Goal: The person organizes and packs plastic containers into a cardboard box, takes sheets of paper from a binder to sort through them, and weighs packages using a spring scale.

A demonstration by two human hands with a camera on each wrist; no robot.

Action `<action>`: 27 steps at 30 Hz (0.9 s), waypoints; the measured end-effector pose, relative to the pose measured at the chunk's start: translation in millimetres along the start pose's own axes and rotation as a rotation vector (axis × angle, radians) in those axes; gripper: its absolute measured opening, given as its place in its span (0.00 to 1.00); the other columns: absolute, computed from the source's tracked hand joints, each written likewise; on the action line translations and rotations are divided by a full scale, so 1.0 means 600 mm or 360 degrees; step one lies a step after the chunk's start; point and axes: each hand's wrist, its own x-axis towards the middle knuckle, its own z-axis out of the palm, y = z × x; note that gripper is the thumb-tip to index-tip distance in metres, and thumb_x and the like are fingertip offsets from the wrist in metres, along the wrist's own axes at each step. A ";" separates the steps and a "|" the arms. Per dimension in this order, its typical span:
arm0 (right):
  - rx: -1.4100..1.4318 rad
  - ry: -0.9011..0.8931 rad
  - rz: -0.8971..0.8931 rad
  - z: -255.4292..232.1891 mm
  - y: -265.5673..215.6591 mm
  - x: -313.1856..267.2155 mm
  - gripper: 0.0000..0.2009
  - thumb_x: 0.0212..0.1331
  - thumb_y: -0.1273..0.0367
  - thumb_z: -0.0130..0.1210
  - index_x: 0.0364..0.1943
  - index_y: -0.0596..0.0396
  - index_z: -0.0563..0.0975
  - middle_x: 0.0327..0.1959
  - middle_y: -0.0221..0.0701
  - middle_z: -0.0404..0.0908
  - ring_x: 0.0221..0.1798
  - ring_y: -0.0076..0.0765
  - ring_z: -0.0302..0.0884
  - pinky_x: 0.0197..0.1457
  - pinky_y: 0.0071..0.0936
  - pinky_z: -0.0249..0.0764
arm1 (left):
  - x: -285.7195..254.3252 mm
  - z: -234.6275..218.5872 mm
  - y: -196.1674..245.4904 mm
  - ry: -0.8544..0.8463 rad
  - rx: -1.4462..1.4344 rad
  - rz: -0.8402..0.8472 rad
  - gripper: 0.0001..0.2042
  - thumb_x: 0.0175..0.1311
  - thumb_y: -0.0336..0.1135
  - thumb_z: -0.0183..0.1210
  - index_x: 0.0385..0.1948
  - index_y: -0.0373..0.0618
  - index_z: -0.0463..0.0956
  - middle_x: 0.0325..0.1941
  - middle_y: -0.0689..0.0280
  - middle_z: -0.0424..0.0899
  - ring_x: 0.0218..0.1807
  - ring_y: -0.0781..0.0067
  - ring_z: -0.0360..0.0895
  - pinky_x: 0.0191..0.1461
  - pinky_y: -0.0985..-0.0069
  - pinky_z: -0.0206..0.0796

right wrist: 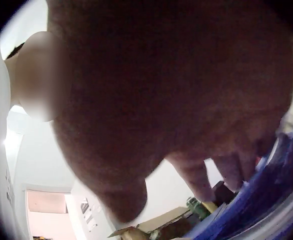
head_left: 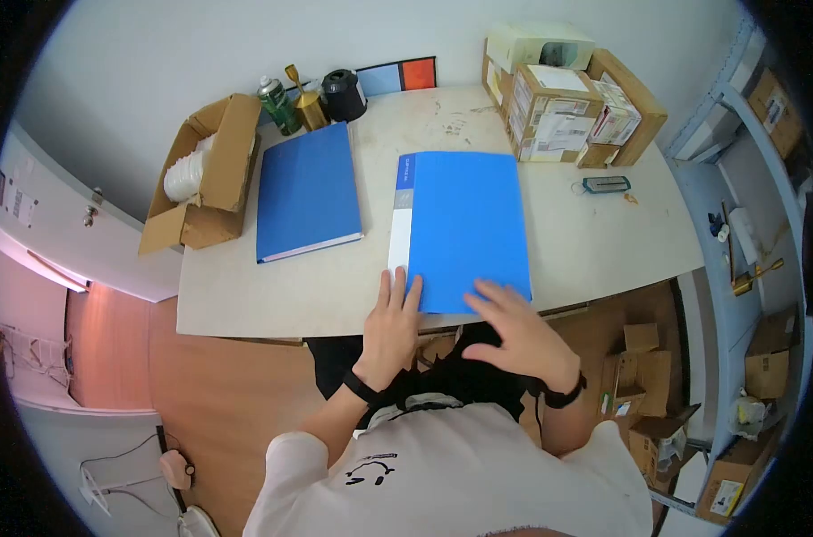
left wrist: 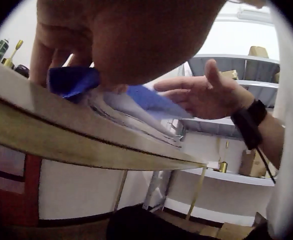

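A bright blue folder [head_left: 467,224] with a white and dark-blue spine strip lies closed at the table's front edge. My left hand [head_left: 393,329] rests on its lower left corner, fingers extended over the spine. Over the lower right part is my right hand [head_left: 523,336], slightly blurred, fingers spread and thumb apart; whether it touches the cover I cannot tell. In the left wrist view, the folder's edge [left wrist: 74,82] is under my left hand [left wrist: 126,40], with paper layers showing. The right wrist view has my right hand [right wrist: 176,80] above the blue cover [right wrist: 236,205].
A darker blue binder [head_left: 308,192] lies to the left. Behind it stand an open carton [head_left: 223,170], a green spray can [head_left: 279,106], a brass item [head_left: 310,109] and a black container [head_left: 344,95]. Parcels [head_left: 558,112] and a small teal tool [head_left: 606,184] are at the right.
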 end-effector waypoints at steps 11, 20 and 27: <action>0.0743 0.1012 0.0667 0.032 0.082 -0.026 0.21 0.72 0.70 0.49 0.66 0.64 0.65 0.68 0.51 0.65 0.70 0.52 0.65 0.76 0.42 0.58 | -0.038 -0.032 -0.038 0.0248 -0.0971 -0.0810 0.12 0.77 0.30 0.50 0.45 0.28 0.77 0.29 0.49 0.84 0.28 0.53 0.83 0.44 0.66 0.81; -0.0199 0.0988 0.0288 0.047 0.012 0.038 0.35 0.56 0.64 0.69 0.66 0.60 0.66 0.70 0.54 0.62 0.73 0.63 0.58 0.76 0.53 0.54 | -0.105 0.003 -0.029 0.0498 -0.2415 -0.1406 0.19 0.79 0.39 0.51 0.52 0.25 0.74 0.47 0.52 0.85 0.46 0.61 0.87 0.52 0.68 0.83; -0.0034 0.0367 -0.0285 0.156 -0.066 0.127 0.42 0.44 0.63 0.75 0.68 0.56 0.67 0.73 0.55 0.55 0.75 0.65 0.54 0.76 0.61 0.54 | -0.108 0.011 -0.042 0.0469 -0.2513 -0.1368 0.23 0.79 0.45 0.50 0.59 0.31 0.69 0.51 0.52 0.84 0.49 0.60 0.87 0.53 0.66 0.82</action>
